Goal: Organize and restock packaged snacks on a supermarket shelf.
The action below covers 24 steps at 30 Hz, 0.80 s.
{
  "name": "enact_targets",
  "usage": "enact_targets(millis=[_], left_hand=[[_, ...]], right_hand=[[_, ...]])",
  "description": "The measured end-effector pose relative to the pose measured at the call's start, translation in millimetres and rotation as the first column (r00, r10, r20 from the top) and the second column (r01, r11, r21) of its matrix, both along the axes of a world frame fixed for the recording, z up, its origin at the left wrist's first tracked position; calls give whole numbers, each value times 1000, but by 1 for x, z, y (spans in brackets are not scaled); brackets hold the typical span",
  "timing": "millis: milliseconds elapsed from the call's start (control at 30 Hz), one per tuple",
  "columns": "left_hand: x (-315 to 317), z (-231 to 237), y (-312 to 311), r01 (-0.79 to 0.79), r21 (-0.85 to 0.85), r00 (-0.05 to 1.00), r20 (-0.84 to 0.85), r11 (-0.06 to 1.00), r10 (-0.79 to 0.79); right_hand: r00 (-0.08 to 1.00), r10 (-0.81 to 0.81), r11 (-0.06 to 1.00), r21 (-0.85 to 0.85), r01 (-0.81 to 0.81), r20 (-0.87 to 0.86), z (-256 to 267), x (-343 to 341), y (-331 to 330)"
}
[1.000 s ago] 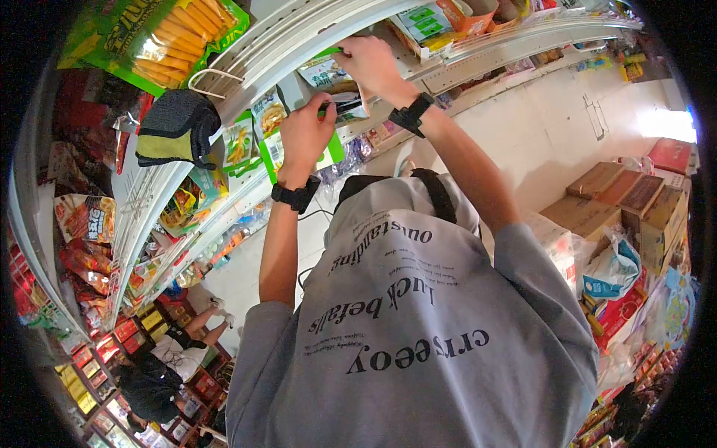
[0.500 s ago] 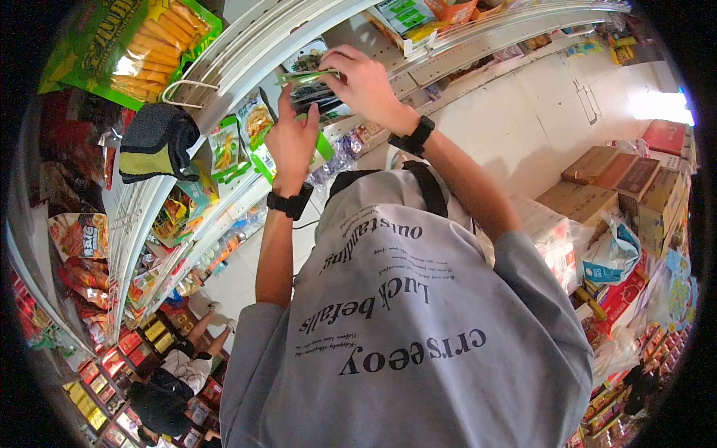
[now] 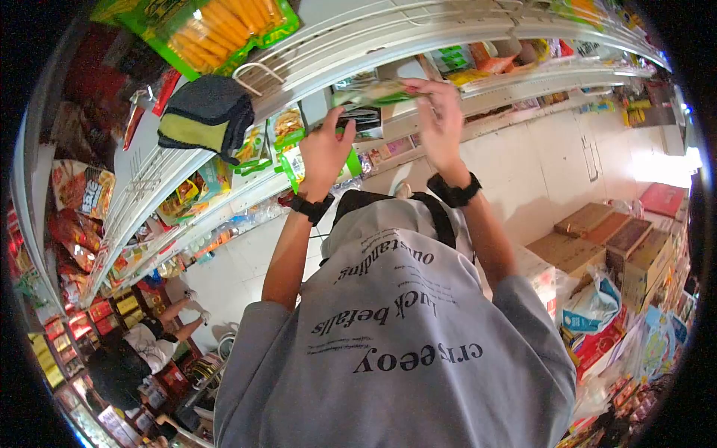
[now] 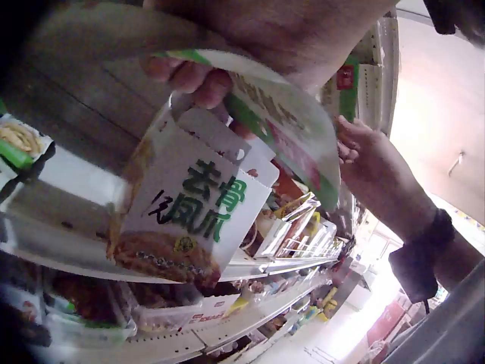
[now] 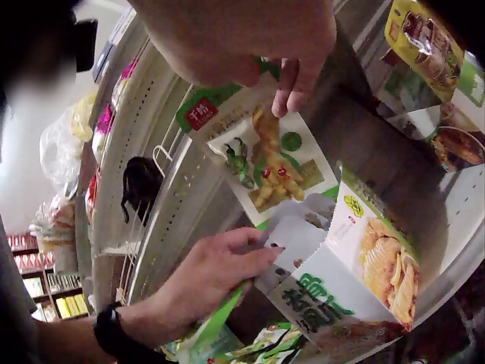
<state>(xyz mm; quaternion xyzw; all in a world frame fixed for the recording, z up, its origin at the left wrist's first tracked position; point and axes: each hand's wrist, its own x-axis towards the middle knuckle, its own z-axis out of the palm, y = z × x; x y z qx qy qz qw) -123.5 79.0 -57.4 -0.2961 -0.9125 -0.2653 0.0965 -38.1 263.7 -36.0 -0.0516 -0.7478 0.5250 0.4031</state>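
Right hand (image 3: pixel 441 123) pinches a packet (image 5: pixel 258 163) near its edge, close beside an open-topped box (image 4: pixel 182 205); left hand (image 3: pixel 326 153), index finger and thumb parted, touches that box's rim. Nearby, the grey shirt (image 3: pixel 403 321) reads "Luck befalls" and "outstanding". Only the right wrist view shows the packet's red label (image 5: pixel 201 114); the left wrist view gives the box's green 去骨凤爪 clearly, with handwriting beside it. Farther off sit cardboard cartons (image 3: pixel 571 254)

Green-lettered white box (image 4: pixel 186 208), green-edged packet (image 5: pixel 265 163), black-lettered grey shirt (image 3: pixel 403 321), black wristbands (image 3: pixel 454 192)
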Motion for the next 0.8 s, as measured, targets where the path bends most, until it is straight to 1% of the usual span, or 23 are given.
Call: enact_targets(millis=[33, 100, 133, 167, 233, 267, 300, 333, 367, 400, 433, 500, 533, 567, 633, 667, 700, 733, 767, 800], left_hand=[[0, 0, 0, -17, 2, 1000, -3, 1000, 17], [-1, 0, 1, -5, 68, 1000, 11, 998, 5], [-3, 1, 0, 11, 112, 1000, -22, 994, -9], [-4, 3, -2, -1, 107, 1000, -28, 994, 4], [0, 17, -5, -11, 228, 1000, -19, 974, 16], [0, 20, -8, 13, 284, 998, -69, 959, 7], [3, 28, -13, 19, 286, 998, -63, 958, -1], [8, 39, -19, -28, 273, 987, 158, 962, -16], [12, 45, -23, -70, 248, 928, 372, 966, -28], [16, 46, -22, -65, 311, 894, 440, 948, -84], [21, 48, -21, -57, 314, 892, 442, 948, -93], [29, 53, -16, -20, 456, 726, 618, 890, -301], [30, 48, -13, 6, 474, 672, 650, 881, -354], [33, 48, -8, 10, 473, 670, 651, 881, -358], [39, 53, 4, 280, 512, 660, 511, 812, -550], [39, 57, 5, 363, 473, 591, 549, 803, -591], [40, 60, 6, 367, 473, 588, 549, 801, -594], [44, 62, 8, 284, 579, 430, 635, 764, -641], [46, 66, 10, 179, 661, 256, 684, 729, -683], [47, 71, 8, 129, 601, 167, 771, 789, -614]], right_hand=[[998, -45, 998, -38, 43, -54, -1, 4, 4], [989, -147, 978, -152, 145, 2, 6, 22, 11], [988, -132, 966, -235, 110, -77, 13, 27, 14], [980, -125, 946, -318, 71, -152, 20, 33, 17], [976, -207, 947, -264, 181, -73, 26, 50, 27], [975, -220, 950, -219, 223, 42, 27, 60, 31], [973, -227, 949, -216, 232, 48, 29, 63, 32], [968, -243, 967, -58, 246, 56, 31, 65, 35], [964, -260, 962, 101, 253, 63, 33, 68, 37], [981, -162, 984, -62, 169, 103, 33, 73, 33], [980, -171, 982, -58, 178, 105, 32, 77, 31], [963, -101, 970, -188, 151, 251, 30, 81, 28], [965, -43, 974, -206, 99, 258, 33, 80, 26], [965, -48, 973, -206, 104, 259, 36, 77, 21], [990, 85, 906, -423, -30, 111, 47, 65, 10], [985, 57, 911, -413, 17, 165, 42, 64, 9], [985, 51, 911, -412, 21, 165, 41, 64, 9], [977, 83, 912, -411, 6, 199, 41, 63, 8], [966, 114, 912, -410, -9, 232, 40, 63, 8], [972, 90, 892, -451, 19, 218, 35, 62, 5]])
